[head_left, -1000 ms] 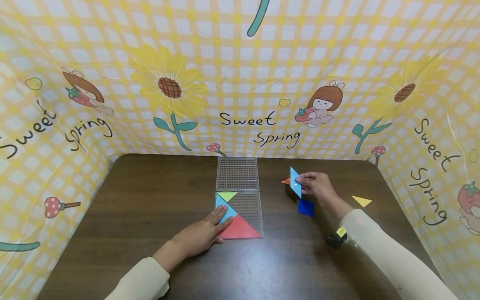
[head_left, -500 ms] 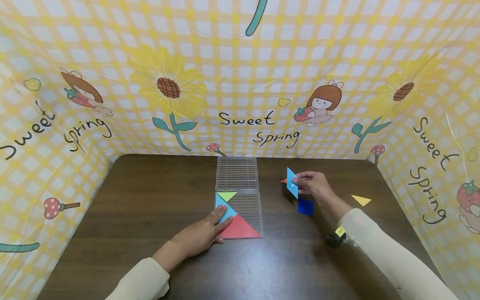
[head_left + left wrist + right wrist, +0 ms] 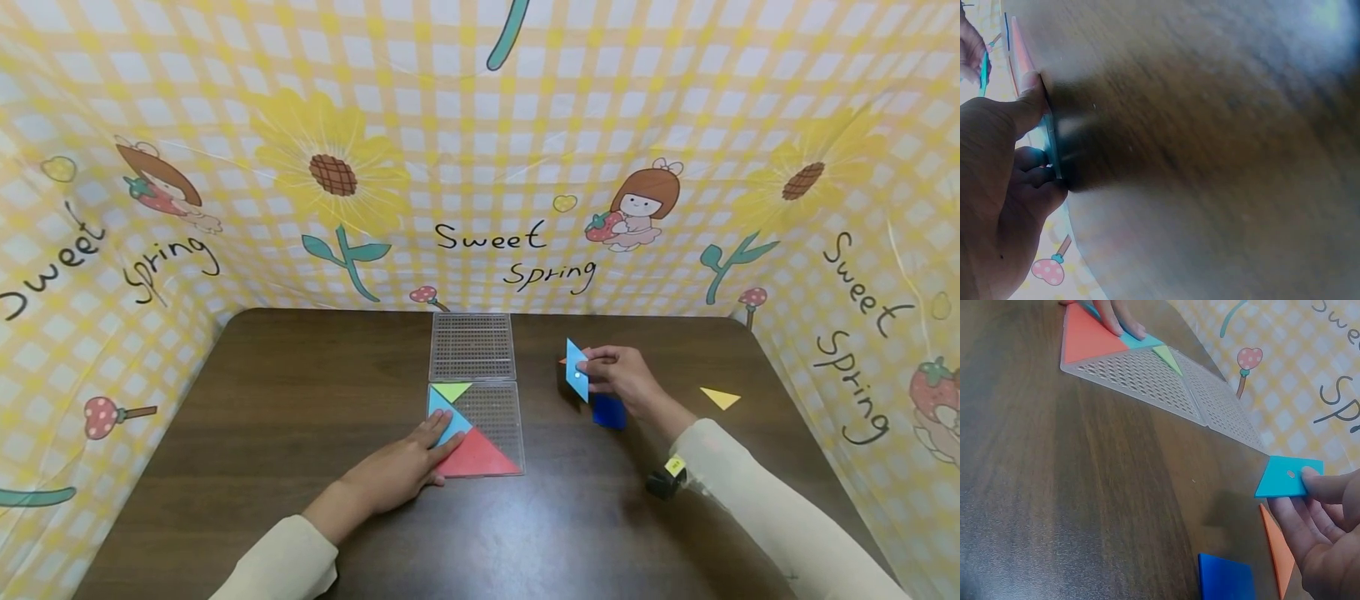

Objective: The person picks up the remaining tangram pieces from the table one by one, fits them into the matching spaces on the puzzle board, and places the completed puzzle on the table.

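Observation:
My left hand (image 3: 397, 468) rests on the near tray of a clear hinged plastic case (image 3: 504, 408), its fingers over a light blue triangle (image 3: 437, 408) and a red triangle (image 3: 483, 454). A small green triangle (image 3: 452, 391) lies at that tray's far left corner. In the left wrist view, the thumb lies by the red piece and other fingers bend at the case's edge. My right hand (image 3: 626, 377) pinches a light blue parallelogram tangram piece (image 3: 1282, 478) with a small hole, tilted up above the table. Below it are a dark blue square (image 3: 608, 412) and an orange triangle (image 3: 1277, 550).
A yellow triangle (image 3: 721, 398) lies on the brown table (image 3: 300, 383) right of my right hand. The case's other gridded half (image 3: 472, 346) lies flat behind the near tray. A yellow checked cloth (image 3: 465, 150) walls the table's back and sides.
My right hand has moved slightly left with the light blue parallelogram, which now covers more of the orange triangle. The left hand stays on the case.

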### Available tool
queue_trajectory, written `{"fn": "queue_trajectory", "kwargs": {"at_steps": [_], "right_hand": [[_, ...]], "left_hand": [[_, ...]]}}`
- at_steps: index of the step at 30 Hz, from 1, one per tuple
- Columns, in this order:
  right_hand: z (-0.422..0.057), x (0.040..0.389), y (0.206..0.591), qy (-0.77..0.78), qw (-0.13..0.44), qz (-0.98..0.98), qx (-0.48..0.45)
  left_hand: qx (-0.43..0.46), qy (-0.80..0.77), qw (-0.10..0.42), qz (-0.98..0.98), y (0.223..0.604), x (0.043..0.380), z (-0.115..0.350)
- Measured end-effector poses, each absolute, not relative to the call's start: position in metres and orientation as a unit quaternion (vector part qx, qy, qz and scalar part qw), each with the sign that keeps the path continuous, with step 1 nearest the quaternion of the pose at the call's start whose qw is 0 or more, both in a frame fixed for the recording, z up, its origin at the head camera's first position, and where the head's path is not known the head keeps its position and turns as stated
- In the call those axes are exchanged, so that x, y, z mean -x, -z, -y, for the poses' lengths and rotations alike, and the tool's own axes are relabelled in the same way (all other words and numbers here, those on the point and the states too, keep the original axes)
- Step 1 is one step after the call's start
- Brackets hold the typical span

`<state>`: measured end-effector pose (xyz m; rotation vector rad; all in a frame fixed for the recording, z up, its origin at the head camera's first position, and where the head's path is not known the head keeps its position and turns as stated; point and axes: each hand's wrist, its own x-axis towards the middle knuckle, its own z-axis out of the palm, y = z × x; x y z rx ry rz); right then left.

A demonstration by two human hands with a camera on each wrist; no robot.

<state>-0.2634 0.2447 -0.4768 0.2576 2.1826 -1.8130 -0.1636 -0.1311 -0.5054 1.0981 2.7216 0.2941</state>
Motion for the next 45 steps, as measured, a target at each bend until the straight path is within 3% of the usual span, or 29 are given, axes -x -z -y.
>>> {"fn": "queue_trajectory", "kwargs": {"at_steps": [45], "right_hand": [[-0.204, 0.255, 0.482, 0.634, 0.189, -0.750, -0.019]], "left_hand": [[-0.374, -0.099, 0.093, -0.918, 0.505, 0.164, 0.132]]}}
